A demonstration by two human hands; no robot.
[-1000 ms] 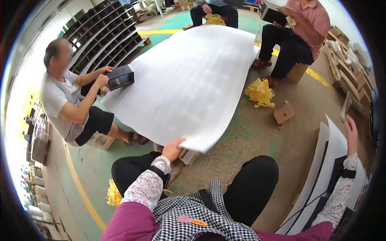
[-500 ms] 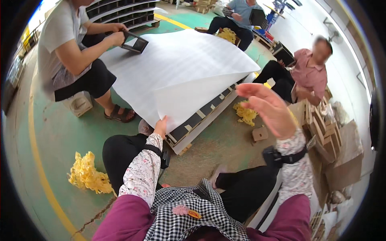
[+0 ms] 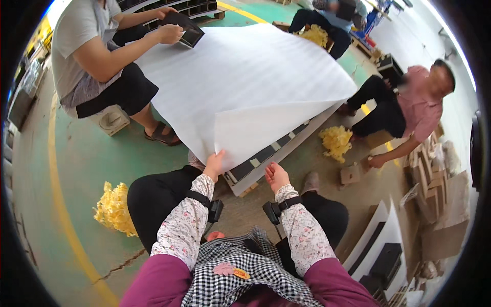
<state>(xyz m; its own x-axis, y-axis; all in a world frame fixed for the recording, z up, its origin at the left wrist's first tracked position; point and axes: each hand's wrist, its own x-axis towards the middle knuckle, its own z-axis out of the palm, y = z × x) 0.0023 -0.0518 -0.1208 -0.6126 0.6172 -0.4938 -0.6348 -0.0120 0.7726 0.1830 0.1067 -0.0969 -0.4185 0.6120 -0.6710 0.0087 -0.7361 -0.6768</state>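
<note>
Saw, largest of all, a white sheet spread over a low stack ahead of the knees, with its right part folded back on itself. Saw below the fold a row of black pieces bared along the stack's right edge, pale tabs between. Noticed at the left a seated co-worker with a black box held over the sheet's far left edge. Found the left hand grasping the sheet's near corner; found the right hand released, fingers loosely curled, nothing visible within, just beside the stack's near right side and apart from the sheet. Judged the sheet light and prone to creasing, hence best handled with a gentle, steady left pinch. Seemed wise to support the folded part with the right hand too, to keep the tension even, and to avoid dragging the fold across the pale tabs
</note>
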